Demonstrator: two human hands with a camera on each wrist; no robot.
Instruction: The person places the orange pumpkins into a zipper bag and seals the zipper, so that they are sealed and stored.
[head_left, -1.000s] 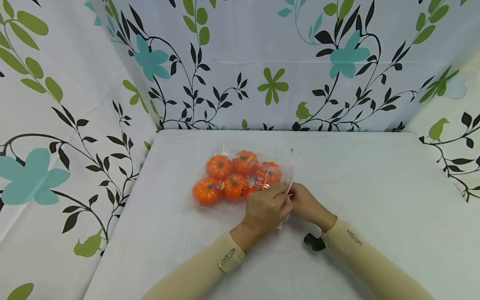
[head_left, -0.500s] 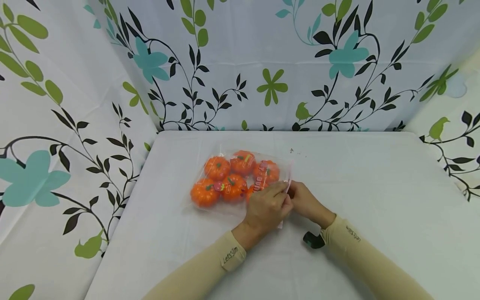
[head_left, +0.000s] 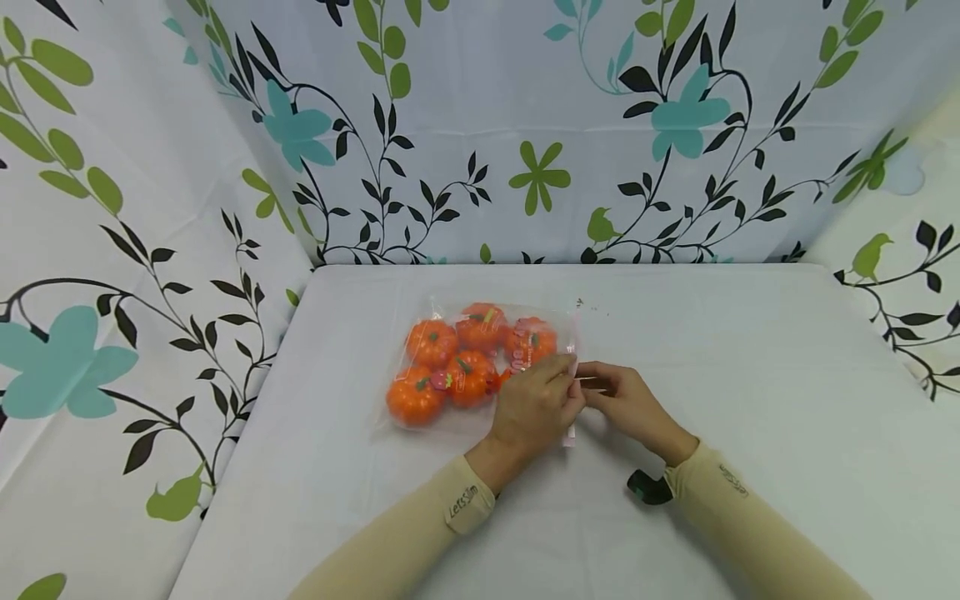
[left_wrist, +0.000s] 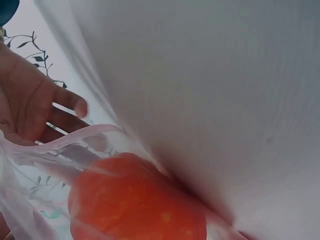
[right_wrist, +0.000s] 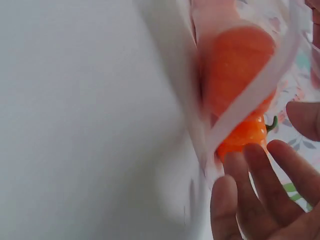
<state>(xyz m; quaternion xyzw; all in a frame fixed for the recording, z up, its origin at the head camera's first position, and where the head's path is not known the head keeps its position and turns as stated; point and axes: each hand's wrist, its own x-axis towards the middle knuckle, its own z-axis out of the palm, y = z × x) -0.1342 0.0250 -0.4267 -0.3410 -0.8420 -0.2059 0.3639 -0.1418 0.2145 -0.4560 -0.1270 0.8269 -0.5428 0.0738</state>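
Observation:
A clear plastic bag with a pinkish edge [head_left: 569, 435] lies on the white table, holding several small orange pumpkins [head_left: 431, 343]. Red-pink print marks its film. My left hand [head_left: 531, 410] grips the bag by its right end, fingers curled over the edge. Just right of that edge is my right hand [head_left: 633, 408], fingers spread and slightly bent. In the right wrist view its fingers [right_wrist: 260, 175] hold nothing and reach toward the bag's mouth, which gapes around an orange pumpkin [right_wrist: 240, 65]. From the left wrist, the loose pink edge [left_wrist: 75, 135] runs above a pumpkin [left_wrist: 135, 200].
White cloth covers the table [head_left: 750, 375]. A patterned curtain [head_left: 465, 100] of leaves and flowers rises behind it and along both sides. A small black wrist device [head_left: 649, 487] sits at my right cuff. Tiny dark specks [head_left: 580, 302] lie beyond the bag.
My right hand has let go of the bag's edge, opened its fingers and shifted slightly right. My left hand keeps its grip; the bag has barely moved.

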